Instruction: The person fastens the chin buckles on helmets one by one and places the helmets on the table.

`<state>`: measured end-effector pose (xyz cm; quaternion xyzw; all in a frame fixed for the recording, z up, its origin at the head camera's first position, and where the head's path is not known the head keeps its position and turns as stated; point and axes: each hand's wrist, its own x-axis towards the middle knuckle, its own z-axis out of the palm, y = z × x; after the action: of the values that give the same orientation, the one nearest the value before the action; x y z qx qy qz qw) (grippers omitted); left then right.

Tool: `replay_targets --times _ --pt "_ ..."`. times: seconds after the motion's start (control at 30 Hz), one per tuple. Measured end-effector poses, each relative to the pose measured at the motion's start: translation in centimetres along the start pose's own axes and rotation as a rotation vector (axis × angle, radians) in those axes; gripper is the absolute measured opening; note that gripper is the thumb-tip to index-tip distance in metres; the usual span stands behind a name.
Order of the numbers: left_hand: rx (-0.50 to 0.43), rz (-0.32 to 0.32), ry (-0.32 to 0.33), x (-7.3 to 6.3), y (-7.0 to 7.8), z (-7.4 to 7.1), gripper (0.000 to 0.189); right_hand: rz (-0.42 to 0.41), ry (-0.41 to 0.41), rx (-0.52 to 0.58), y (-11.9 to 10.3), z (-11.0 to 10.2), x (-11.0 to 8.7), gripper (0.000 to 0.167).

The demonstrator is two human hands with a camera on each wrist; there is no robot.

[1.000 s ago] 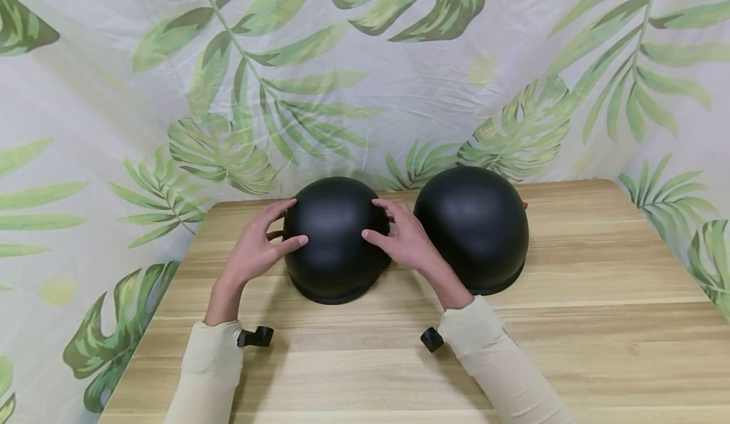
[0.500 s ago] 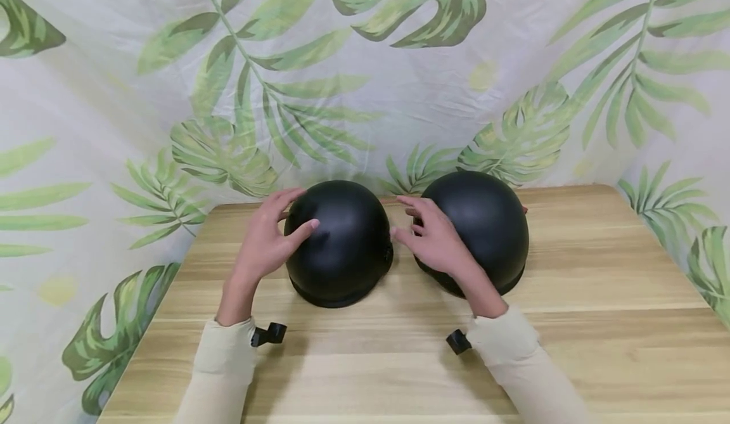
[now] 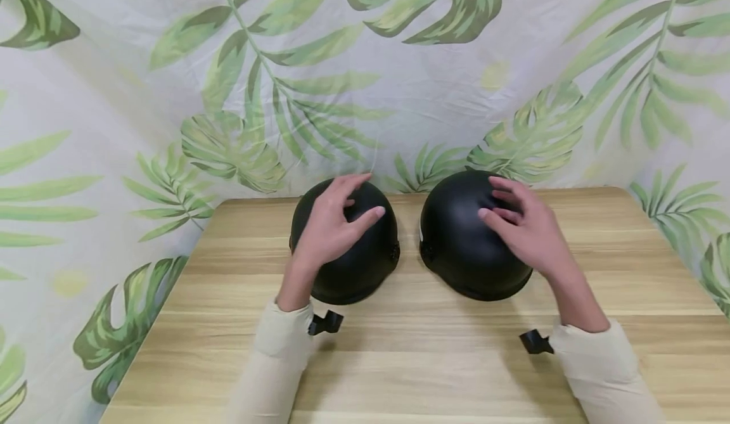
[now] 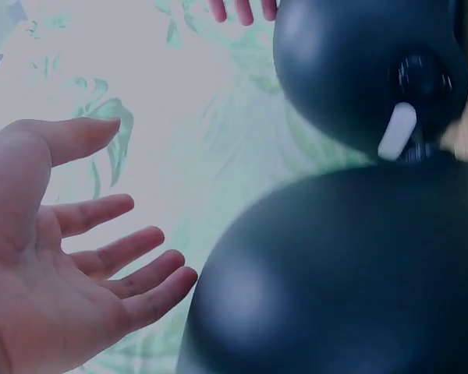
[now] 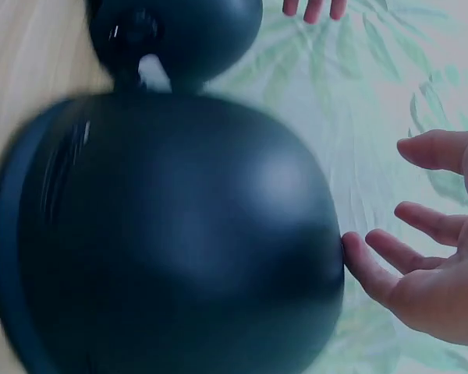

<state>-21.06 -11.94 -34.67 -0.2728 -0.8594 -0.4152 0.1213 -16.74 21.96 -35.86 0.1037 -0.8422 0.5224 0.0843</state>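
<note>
Two smooth black helmets stand dome-up, side by side, with a narrow gap between them. Over the left helmet (image 3: pixel 365 265) hovers my left hand (image 3: pixel 333 224), thumb and fingers spread and holding nothing. My right hand (image 3: pixel 527 231) is at the right part of the right helmet (image 3: pixel 456 240), its fingers loosely bent. In the left wrist view, the left hand (image 4: pixel 70 273) has its little finger right beside the near dome (image 4: pixel 335 273). A fingertip of the right hand (image 5: pixel 429 257) appears to touch the dome (image 5: pixel 187 226) in the right wrist view. The helmets' insides are hidden.
Both helmets rest near the back edge of a wood-grain table (image 3: pixel 399 373). Behind it hangs a white cloth (image 3: pixel 422 107) with green leaves. A small white piece (image 4: pixel 398 132) shows beside the far helmet's dark side knob (image 4: pixel 421 78). Each sleeve carries a black mount.
My right hand has left the left helmet and moved right, over to the right helmet. The left hand has slid rightward from the left helmet's side to above its dome.
</note>
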Motion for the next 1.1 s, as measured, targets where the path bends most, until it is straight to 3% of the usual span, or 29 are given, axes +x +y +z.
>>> replay_targets --times 0.27,0.67,0.83,1.1 --pt "-0.064 -0.081 -0.071 1.7 1.6 4.0 0.063 0.096 0.014 -0.142 2.9 -4.1 -1.3 0.069" --pt "-0.291 -0.242 -0.133 3.1 2.4 9.5 0.073 0.167 -0.057 -0.138 5.2 -5.5 -1.2 0.073" --pt "-0.334 -0.260 -0.133 3.1 2.0 10.8 0.077 0.223 -0.110 -0.106 6.0 -5.4 -0.9 0.083" --pt "-0.333 -0.278 -0.092 2.9 0.8 11.7 0.080 0.256 -0.164 -0.070 7.4 -5.7 -0.4 0.087"
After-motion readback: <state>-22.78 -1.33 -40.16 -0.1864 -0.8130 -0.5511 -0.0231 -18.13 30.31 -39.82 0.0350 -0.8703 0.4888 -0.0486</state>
